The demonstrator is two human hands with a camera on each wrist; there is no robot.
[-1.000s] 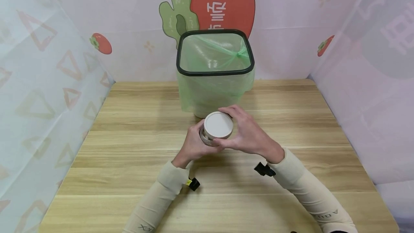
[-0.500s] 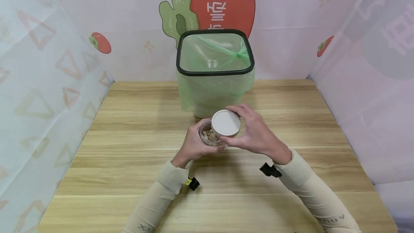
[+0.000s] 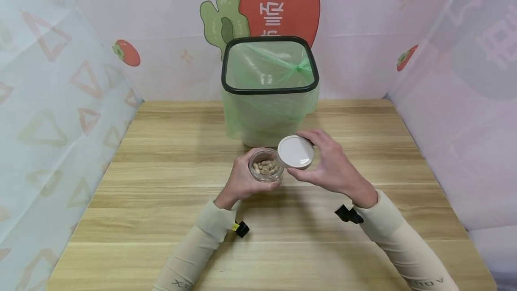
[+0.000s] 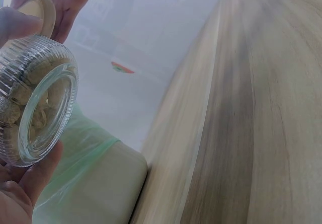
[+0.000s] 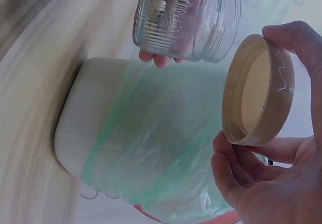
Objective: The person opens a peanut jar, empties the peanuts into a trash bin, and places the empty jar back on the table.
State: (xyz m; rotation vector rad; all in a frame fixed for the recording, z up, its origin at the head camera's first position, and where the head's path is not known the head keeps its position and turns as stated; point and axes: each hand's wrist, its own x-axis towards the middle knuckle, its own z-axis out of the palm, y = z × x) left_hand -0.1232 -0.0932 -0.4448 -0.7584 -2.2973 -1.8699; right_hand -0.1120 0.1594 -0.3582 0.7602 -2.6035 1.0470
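A ribbed glass jar (image 3: pixel 266 178) with peanuts (image 3: pixel 265 167) in its lower part is gripped by my left hand (image 3: pixel 244 178), fingers wrapped round its side. Its mouth faces up, uncovered. The right wrist view shows the jar (image 5: pixel 176 22) from the side, its threaded neck bare. My right hand (image 3: pixel 335 169) pinches a white screw lid (image 3: pixel 295 152) by the rim, between thumb and fingers. That lid (image 5: pixel 259 90) is off the jar, just right of its mouth, and its hollow underside shows in the right wrist view. Both hands are above the wooden table (image 3: pixel 161 201).
A bin (image 3: pixel 266 116) lined with a green plastic bag (image 3: pixel 242 107) and topped by a black rim (image 3: pixel 268 91) stands right behind the hands. Printed cloth walls (image 3: pixel 169 71) enclose the table at the back and both sides.
My right hand has lifted the lid off the jar and carried it to the right, uncovering the peanuts. My left hand stays in place around the jar.
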